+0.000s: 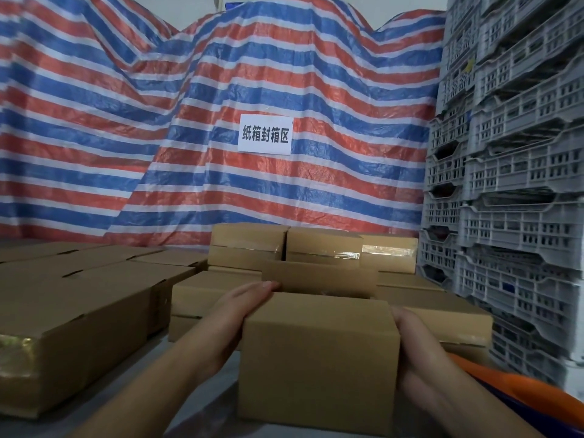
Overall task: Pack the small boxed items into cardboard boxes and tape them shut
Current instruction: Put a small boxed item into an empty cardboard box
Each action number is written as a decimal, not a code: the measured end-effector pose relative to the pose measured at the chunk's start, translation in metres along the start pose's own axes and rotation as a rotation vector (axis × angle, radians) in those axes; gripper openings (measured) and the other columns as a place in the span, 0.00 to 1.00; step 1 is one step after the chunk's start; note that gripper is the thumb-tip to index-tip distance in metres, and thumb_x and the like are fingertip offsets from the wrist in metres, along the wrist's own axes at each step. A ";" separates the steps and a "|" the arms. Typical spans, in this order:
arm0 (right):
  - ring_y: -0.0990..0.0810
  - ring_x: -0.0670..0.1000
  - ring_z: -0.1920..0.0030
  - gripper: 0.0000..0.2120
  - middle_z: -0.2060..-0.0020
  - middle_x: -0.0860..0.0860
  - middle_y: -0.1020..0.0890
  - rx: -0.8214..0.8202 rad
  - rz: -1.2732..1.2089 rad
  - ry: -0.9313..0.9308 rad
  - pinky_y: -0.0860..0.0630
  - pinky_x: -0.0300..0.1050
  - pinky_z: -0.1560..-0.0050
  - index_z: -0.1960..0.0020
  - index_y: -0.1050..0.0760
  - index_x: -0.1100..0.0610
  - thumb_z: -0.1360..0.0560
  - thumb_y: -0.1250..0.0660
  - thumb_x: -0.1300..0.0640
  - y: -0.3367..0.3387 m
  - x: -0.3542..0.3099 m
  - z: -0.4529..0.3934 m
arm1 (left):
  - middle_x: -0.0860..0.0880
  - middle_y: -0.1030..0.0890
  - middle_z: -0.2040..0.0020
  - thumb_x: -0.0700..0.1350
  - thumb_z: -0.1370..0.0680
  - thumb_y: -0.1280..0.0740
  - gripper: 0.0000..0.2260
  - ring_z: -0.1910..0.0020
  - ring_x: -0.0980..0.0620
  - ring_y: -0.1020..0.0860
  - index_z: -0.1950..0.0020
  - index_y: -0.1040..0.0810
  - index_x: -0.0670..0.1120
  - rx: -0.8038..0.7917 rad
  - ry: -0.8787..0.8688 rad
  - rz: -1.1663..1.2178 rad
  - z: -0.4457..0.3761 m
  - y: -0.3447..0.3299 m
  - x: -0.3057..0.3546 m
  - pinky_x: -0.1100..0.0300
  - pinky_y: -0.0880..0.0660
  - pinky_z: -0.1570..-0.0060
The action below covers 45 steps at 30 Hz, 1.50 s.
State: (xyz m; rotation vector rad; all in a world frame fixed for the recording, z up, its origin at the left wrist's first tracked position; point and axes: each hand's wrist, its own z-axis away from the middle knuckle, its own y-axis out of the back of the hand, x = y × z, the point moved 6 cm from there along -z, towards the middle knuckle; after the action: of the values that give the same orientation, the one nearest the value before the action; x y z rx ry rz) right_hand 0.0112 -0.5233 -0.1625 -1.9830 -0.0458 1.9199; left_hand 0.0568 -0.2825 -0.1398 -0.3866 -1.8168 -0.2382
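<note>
Small cardboard box point(319, 358) at tabletop's near edge, far flap up, contents unseen; left hand point(230, 314) flat vs its left side, right hand point(410, 339) vs right side, grip unclear; prob. closing step; next: fold flaps, tape.

Dim, flat indoor light — source cannot be placed, shadows weak. Glare is seen on tape point(14, 346) at 9 o'clock. Wide-angle bending is noted at 3 o'clock crates point(518, 172) — bottom edge rendered soft, blurred.

Box point(319, 358) contents hidden by flaps; orange thing point(518, 387) blurred, maybe plastic.
</note>
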 end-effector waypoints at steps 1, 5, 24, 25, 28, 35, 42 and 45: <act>0.14 0.59 0.63 0.16 0.56 0.62 0.14 -0.001 0.007 0.001 0.23 0.51 0.57 0.47 0.15 0.61 0.23 0.36 0.51 -0.001 0.000 0.001 | 0.53 0.15 0.52 0.60 0.31 0.31 0.19 0.53 0.50 0.16 0.42 0.18 0.57 0.004 0.001 -0.002 -0.001 0.000 0.000 0.56 0.23 0.54; 0.13 0.60 0.59 0.20 0.53 0.62 0.14 -0.014 0.027 0.012 0.23 0.55 0.48 0.44 0.16 0.59 0.21 0.37 0.44 -0.004 0.001 0.002 | 0.51 0.15 0.51 0.56 0.29 0.32 0.16 0.52 0.49 0.16 0.42 0.17 0.57 0.035 0.023 0.015 -0.003 0.004 -0.004 0.56 0.22 0.55; 0.14 0.58 0.59 0.28 0.52 0.61 0.14 -0.105 0.132 0.017 0.23 0.49 0.57 0.38 0.21 0.57 0.35 0.28 0.47 -0.003 -0.006 0.005 | 0.57 0.21 0.39 0.42 0.29 0.27 0.29 0.40 0.54 0.22 0.34 0.28 0.66 0.117 -0.176 0.019 -0.009 0.013 0.007 0.49 0.26 0.38; 0.14 0.58 0.59 0.28 0.52 0.61 0.14 -0.109 0.131 0.023 0.23 0.49 0.57 0.38 0.21 0.57 0.35 0.28 0.47 -0.003 -0.006 0.006 | 0.55 0.18 0.42 0.43 0.30 0.27 0.28 0.43 0.53 0.20 0.33 0.28 0.64 0.126 -0.186 -0.010 -0.008 0.013 0.008 0.50 0.24 0.41; 0.15 0.60 0.56 0.29 0.52 0.62 0.14 -0.093 0.123 0.035 0.22 0.50 0.56 0.37 0.22 0.56 0.36 0.28 0.47 -0.003 -0.005 0.007 | 0.55 0.16 0.51 0.48 0.32 0.28 0.23 0.51 0.55 0.18 0.38 0.23 0.59 0.144 -0.194 -0.094 -0.004 0.012 0.011 0.59 0.24 0.52; 0.16 0.61 0.55 0.29 0.50 0.63 0.15 -0.107 0.116 0.046 0.22 0.50 0.55 0.37 0.22 0.57 0.37 0.26 0.50 -0.005 -0.009 0.010 | 0.56 0.15 0.55 0.52 0.28 0.29 0.09 0.52 0.55 0.18 0.48 0.17 0.55 0.235 -0.147 -0.152 -0.006 0.015 0.009 0.59 0.26 0.53; 0.14 0.61 0.52 0.26 0.50 0.61 0.14 -0.109 0.102 0.038 0.22 0.53 0.49 0.39 0.21 0.55 0.34 0.26 0.45 -0.006 -0.010 0.011 | 0.51 0.15 0.56 0.45 0.26 0.27 0.08 0.50 0.46 0.18 0.48 0.17 0.53 0.242 -0.023 -0.072 -0.011 0.020 0.001 0.52 0.23 0.55; 0.13 0.60 0.52 0.24 0.49 0.61 0.14 -0.139 0.049 0.009 0.22 0.54 0.47 0.41 0.18 0.56 0.30 0.28 0.41 -0.011 -0.011 0.009 | 0.52 0.15 0.57 0.44 0.25 0.28 0.07 0.51 0.47 0.18 0.48 0.17 0.52 0.246 -0.029 -0.069 -0.012 0.020 0.001 0.54 0.23 0.56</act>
State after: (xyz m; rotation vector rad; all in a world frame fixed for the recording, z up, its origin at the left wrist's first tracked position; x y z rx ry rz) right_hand 0.0045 -0.5143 -0.1484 -2.0999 -0.1332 1.9873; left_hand 0.0743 -0.2681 -0.1361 -0.1558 -1.8633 -0.0554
